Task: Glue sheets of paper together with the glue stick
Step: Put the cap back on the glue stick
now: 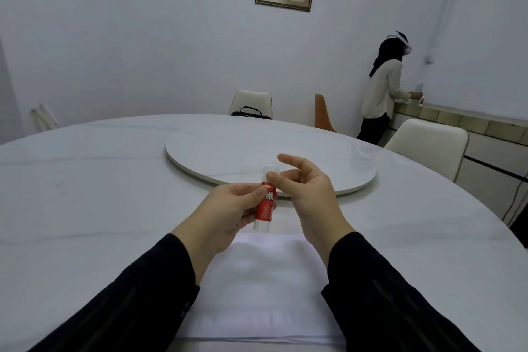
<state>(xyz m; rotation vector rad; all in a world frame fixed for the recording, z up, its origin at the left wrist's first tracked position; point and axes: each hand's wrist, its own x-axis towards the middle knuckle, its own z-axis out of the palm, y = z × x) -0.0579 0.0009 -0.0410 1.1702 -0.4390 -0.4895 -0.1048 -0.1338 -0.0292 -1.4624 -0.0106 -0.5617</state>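
Glue stick [265, 200] stood nearly upright above the table [85, 194], held over the far edge of the paper sheets [257, 280]. I noted the label partly covered: the left thumb hid its first letters. The left hand [228, 211] held the grip, fingers and thumb curled round the red barrel. The right hand [305, 188] sat just beside the white cap, fingers loosely bent and holding nothing; whether one fingertip touched the cap, I could not tell. Both sleeves covered the sheets' side edges, and I could not count the sheets. Behind lay a turntable [314, 157]. A person [383, 91] stood by the far wall, back turned.
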